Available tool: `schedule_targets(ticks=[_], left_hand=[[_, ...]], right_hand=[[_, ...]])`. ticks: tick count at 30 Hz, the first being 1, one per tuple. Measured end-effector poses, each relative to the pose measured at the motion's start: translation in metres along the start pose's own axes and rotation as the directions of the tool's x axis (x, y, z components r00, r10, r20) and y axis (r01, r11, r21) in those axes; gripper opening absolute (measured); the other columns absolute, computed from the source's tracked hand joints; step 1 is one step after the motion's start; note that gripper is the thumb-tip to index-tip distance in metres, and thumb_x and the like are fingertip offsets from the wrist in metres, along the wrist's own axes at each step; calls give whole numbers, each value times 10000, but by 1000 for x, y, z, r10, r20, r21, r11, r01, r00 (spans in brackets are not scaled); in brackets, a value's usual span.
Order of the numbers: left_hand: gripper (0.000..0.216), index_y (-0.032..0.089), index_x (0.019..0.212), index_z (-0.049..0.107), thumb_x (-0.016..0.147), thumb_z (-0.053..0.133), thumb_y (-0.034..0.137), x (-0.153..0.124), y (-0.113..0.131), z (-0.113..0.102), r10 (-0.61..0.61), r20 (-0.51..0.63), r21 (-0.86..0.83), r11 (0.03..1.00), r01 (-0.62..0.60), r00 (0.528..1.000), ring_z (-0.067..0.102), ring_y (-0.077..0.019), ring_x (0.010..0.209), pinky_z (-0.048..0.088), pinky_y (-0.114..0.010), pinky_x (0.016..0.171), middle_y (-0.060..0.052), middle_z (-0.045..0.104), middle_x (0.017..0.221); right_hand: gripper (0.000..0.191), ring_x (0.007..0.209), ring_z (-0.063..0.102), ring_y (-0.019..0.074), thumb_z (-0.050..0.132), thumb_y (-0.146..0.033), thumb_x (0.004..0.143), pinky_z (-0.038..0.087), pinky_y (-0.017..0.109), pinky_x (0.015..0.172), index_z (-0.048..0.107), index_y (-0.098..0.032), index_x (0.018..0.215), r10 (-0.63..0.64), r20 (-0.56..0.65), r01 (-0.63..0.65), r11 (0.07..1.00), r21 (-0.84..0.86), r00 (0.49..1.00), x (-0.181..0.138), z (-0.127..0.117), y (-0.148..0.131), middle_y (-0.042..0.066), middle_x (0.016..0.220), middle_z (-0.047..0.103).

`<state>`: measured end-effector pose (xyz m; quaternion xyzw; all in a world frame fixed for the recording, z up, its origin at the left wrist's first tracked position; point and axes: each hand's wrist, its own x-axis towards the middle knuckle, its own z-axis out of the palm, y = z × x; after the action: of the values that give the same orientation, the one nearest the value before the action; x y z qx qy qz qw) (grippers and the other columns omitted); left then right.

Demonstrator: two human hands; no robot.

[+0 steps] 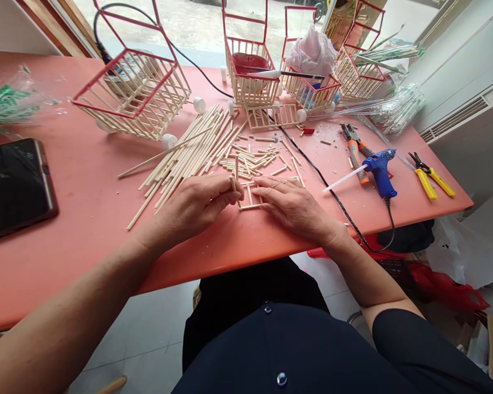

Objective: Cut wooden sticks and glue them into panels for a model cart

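Observation:
A small frame of thin wooden sticks (pixel 250 207) lies on the table before me, partly covered by my fingers. My left hand (pixel 201 200) is closed, pinching a short wooden stick (pixel 232 185) between thumb and fingers at the frame's left side. Over its right side, my right hand (pixel 291 205) holds the frame with thumb and fingertips. Just beyond my hands lie several cut stick pieces (pixel 257 158). Long wooden sticks (pixel 189 150) are heaped to the left of these.
Stick baskets with red rims, such as the left basket (pixel 148 109), line the back of the pink table (pixel 107 208). On the right lie a blue glue gun (pixel 380 169) with its cord, orange-handled pliers (pixel 355 153) and yellow-handled cutters (pixel 431 178). A phone (pixel 16 186) lies left.

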<state>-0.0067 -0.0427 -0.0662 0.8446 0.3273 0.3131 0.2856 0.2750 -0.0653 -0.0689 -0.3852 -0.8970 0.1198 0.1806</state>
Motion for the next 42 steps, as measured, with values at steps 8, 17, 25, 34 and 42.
schedule_targets(ticks=[8,17,25,34,42], left_hand=[[196,296,974,670,1154,598,321,-1,2,-1,-24,-5,27,999,24,1000,718,-253,883,568,-444,844,-41,757,961],[197,302,953,675,1135,600,309,1,5,0,-26,-22,27,999,26,999,742,-259,882,577,-438,823,-38,765,949],[191,307,955,678,1127,601,277,1,6,0,-8,-28,35,999,9,1000,749,-254,873,578,-426,807,-32,785,945],[198,293,944,679,1129,610,275,1,5,1,-5,-30,20,1000,5,1000,752,-243,868,568,-405,813,-27,793,947],[210,299,937,672,1136,609,274,1,6,0,3,-37,37,999,-2,999,738,-239,853,559,-407,806,-19,785,942]], right_hand=[[344,1649,664,290,568,-198,1195,529,510,1362,795,-203,1455,31,18,-32,999,29,999,0,0,0,156,1703,731],[346,1644,668,290,564,-199,1192,528,519,1371,799,-207,1446,38,16,-39,999,38,999,1,0,-2,157,1701,732],[348,1644,666,281,571,-193,1183,529,506,1369,802,-237,1440,48,28,-49,998,35,998,1,-2,-2,131,1704,734],[360,1641,670,287,545,-200,1198,530,513,1377,792,-194,1461,19,7,-19,1000,23,1000,0,1,-1,160,1697,734],[354,1647,666,291,575,-184,1179,538,519,1376,804,-215,1447,20,-2,-20,999,35,1000,1,1,0,150,1683,747]])
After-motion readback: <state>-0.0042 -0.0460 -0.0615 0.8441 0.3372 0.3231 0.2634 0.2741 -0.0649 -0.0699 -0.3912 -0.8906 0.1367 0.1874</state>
